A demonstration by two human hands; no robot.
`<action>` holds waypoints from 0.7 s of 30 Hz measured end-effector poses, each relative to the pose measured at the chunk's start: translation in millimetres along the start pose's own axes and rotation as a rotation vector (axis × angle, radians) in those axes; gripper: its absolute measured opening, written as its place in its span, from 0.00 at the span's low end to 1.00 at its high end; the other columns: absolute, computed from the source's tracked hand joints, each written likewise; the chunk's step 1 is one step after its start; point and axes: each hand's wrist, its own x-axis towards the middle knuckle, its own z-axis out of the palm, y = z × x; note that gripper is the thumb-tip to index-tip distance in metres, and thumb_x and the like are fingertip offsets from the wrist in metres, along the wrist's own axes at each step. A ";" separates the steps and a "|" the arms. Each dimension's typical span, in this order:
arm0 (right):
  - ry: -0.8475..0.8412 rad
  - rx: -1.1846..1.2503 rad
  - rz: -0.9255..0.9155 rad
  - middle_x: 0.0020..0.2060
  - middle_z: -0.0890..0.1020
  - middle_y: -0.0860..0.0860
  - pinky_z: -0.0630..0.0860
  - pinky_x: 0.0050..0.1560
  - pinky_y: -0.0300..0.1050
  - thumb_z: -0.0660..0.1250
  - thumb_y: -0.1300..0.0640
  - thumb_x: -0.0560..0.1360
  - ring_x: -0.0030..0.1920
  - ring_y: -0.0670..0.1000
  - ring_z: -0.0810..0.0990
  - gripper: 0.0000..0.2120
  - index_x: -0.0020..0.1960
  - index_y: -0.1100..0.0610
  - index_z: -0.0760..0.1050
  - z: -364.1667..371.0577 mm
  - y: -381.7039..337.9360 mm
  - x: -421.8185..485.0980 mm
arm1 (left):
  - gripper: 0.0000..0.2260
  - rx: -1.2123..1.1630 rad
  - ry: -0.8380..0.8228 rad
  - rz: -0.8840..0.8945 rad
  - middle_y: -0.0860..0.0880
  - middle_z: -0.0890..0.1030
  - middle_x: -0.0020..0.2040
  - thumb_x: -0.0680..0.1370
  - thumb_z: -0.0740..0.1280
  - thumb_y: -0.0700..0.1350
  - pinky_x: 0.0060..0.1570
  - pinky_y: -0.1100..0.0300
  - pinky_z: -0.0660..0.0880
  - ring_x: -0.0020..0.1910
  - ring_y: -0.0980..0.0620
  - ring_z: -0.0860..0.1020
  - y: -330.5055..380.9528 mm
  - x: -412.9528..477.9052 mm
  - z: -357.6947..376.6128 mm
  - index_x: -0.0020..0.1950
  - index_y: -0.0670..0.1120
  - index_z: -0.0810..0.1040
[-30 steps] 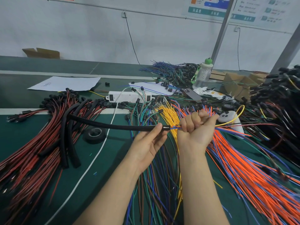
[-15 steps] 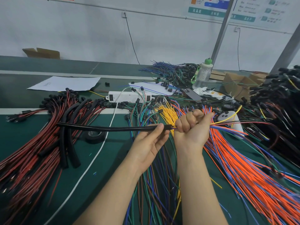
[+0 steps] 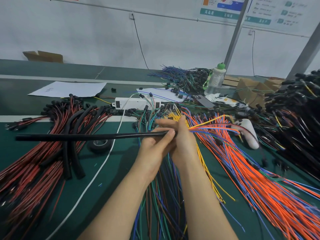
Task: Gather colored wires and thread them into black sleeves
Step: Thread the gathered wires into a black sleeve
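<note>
My left hand point(image 3: 155, 148) grips the right end of a long black sleeve point(image 3: 83, 136), which sticks out level to the left above the table. Pressed against it, my right hand point(image 3: 183, 144) holds a small bundle of colored wires point(image 3: 213, 126), yellow, orange, blue and red, at the sleeve's mouth. The wires fan out to the right of that hand. The mouth of the sleeve is hidden between the two hands.
Red-and-black wire heaps with spare black sleeves point(image 3: 72, 153) lie at left, beside a tape roll point(image 3: 99, 144). Orange and blue wires point(image 3: 259, 179) spread right. A white power strip point(image 3: 133, 103), bottle point(image 3: 214, 80), phone point(image 3: 203, 100) and white controller point(image 3: 249, 134) sit behind.
The sleeve has slid further left and leveled out. My right hand has moved left against my left hand, feeding the wires in.
</note>
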 end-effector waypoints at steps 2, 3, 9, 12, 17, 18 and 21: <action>-0.048 -0.031 0.042 0.40 0.83 0.56 0.73 0.46 0.43 0.51 0.44 0.82 0.42 0.52 0.80 0.25 0.45 0.57 0.81 4.5 2.6 -0.6 | 0.04 0.051 0.055 0.032 0.46 0.83 0.40 0.75 0.64 0.35 0.41 0.66 0.78 0.38 0.55 0.82 5.8 1.3 -4.2 0.48 0.38 0.78; -0.009 0.020 0.033 0.41 0.81 0.53 0.71 0.43 0.42 0.55 0.44 0.81 0.40 0.50 0.78 0.20 0.45 0.55 0.80 3.3 0.2 0.2 | 0.04 0.058 0.081 0.042 0.47 0.83 0.38 0.76 0.64 0.35 0.39 0.67 0.78 0.35 0.56 0.81 9.9 1.7 -7.1 0.46 0.39 0.78; 0.222 0.682 -0.058 0.27 0.67 0.47 0.52 0.18 0.32 0.57 0.47 0.81 0.18 0.41 0.56 0.19 0.33 0.53 0.62 -37.4 -23.1 6.7 | 0.04 -0.034 0.166 0.030 0.49 0.82 0.33 0.77 0.63 0.35 0.34 0.70 0.77 0.32 0.58 0.80 32.9 5.4 -28.1 0.45 0.39 0.78; 0.295 0.457 -0.054 0.25 0.69 0.48 0.54 0.17 0.32 0.56 0.48 0.82 0.16 0.41 0.58 0.22 0.31 0.55 0.62 -11.8 -6.8 4.7 | 0.04 0.040 0.092 -0.015 0.50 0.82 0.32 0.77 0.63 0.34 0.35 0.70 0.77 0.31 0.59 0.80 21.9 2.5 -17.5 0.44 0.39 0.77; 0.179 0.480 0.019 0.27 0.75 0.47 0.57 0.17 0.31 0.61 0.49 0.80 0.18 0.41 0.61 0.16 0.35 0.55 0.70 2.6 1.9 3.8 | 0.05 0.069 0.133 0.027 0.50 0.81 0.31 0.76 0.64 0.34 0.34 0.71 0.76 0.30 0.59 0.80 15.8 4.1 -14.2 0.42 0.39 0.78; 0.158 0.592 0.007 0.27 0.75 0.47 0.56 0.18 0.31 0.61 0.49 0.79 0.18 0.41 0.60 0.15 0.37 0.55 0.71 -6.0 -2.6 4.6 | 0.05 0.009 0.178 0.026 0.51 0.82 0.31 0.76 0.64 0.34 0.34 0.71 0.76 0.30 0.60 0.80 20.3 6.5 -19.9 0.43 0.39 0.78; 0.244 0.817 -0.028 0.28 0.72 0.48 0.54 0.17 0.31 0.61 0.50 0.80 0.17 0.41 0.59 0.18 0.34 0.55 0.66 -29.3 -11.6 8.4 | 0.03 -0.074 0.236 0.002 0.50 0.82 0.32 0.75 0.65 0.35 0.33 0.71 0.76 0.31 0.59 0.80 28.8 10.3 -33.3 0.44 0.38 0.79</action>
